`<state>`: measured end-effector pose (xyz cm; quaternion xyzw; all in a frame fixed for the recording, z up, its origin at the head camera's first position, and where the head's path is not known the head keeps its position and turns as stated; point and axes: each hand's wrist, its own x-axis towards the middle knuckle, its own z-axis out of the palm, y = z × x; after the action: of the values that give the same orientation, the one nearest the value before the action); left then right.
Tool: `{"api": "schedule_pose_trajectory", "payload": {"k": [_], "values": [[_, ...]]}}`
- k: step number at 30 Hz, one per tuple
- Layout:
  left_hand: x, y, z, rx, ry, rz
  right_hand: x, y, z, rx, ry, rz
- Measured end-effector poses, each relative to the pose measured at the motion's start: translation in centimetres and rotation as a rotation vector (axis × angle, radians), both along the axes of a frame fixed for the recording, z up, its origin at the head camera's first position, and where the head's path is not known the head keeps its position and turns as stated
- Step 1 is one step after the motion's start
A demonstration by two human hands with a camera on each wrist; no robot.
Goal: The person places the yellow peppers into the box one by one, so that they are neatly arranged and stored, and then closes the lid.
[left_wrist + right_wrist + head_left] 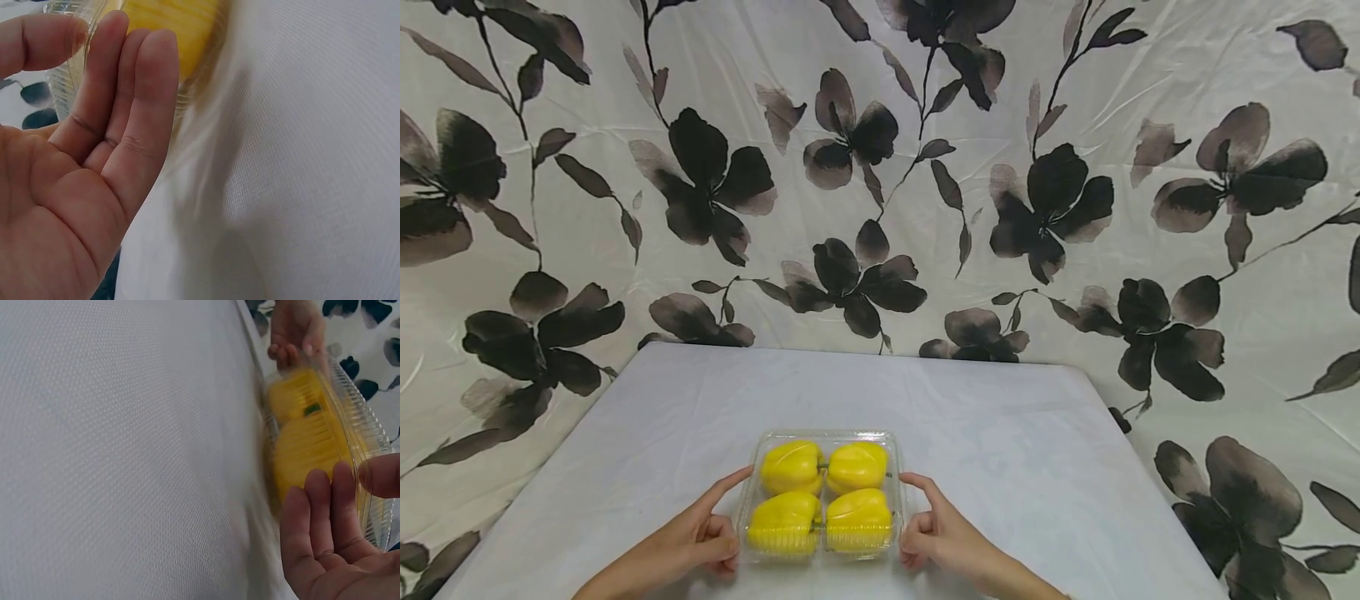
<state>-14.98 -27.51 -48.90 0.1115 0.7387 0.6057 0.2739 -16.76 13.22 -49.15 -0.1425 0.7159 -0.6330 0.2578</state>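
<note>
A clear plastic clamshell container (822, 552) sits near the front of the table, with several yellow bell peppers (792, 468) in two rows inside. Short green stems show between them. At its left side, my left hand (703, 533) pinches the rim between thumb and fingers, the index finger stretched along the side. My right hand (943, 529) grips the opposite side the same way. In the right wrist view, the thumb (378, 476) lies at the container's ribbed edge and the other fingertips touch its wall. The lid appears closed over the peppers.
The table (1000, 450) has a white cloth cover, its far edge running beneath a floral curtain (850, 208). That dark-flowered fabric hangs behind the table and shows at both sides.
</note>
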Motion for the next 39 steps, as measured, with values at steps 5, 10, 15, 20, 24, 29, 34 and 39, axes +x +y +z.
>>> {"api": "schedule_pose_trajectory", "payload": {"k": [5, 10, 15, 20, 24, 29, 34, 39], "values": [[-0.12, -0.03, 0.00, 0.014, -0.002, -0.011, 0.12, -0.02, -0.05, -0.020, 0.004, 0.006], [-0.16, -0.03, 0.09, 0.018, -0.008, -0.017, 0.17, -0.04, -0.10, -0.035, -0.009, 0.002], [-0.16, -0.12, 0.13, 0.043, -0.005, -0.036, 0.17, -0.14, -0.10, -0.049, -0.024, -0.004], [-0.19, -0.25, 0.16, 0.070, -0.001, -0.055, 0.23, -0.11, 0.05, -0.069, -0.030, 0.008], [-0.19, -0.31, 0.18, 0.072, -0.010, -0.055, 0.28, -0.01, 0.24, -0.071, -0.023, 0.026], [-0.18, -0.29, 0.24, 0.066, -0.013, -0.055, 0.24, 0.19, 0.43, -0.058, -0.018, 0.032], [-0.19, -0.38, 0.14, 0.035, -0.023, -0.044, 0.15, 0.40, 0.59, -0.041, -0.028, 0.035], [-0.34, -0.44, -0.02, -0.006, -0.038, -0.015, 0.11, 0.41, 0.65, -0.009, -0.010, 0.026]]}}
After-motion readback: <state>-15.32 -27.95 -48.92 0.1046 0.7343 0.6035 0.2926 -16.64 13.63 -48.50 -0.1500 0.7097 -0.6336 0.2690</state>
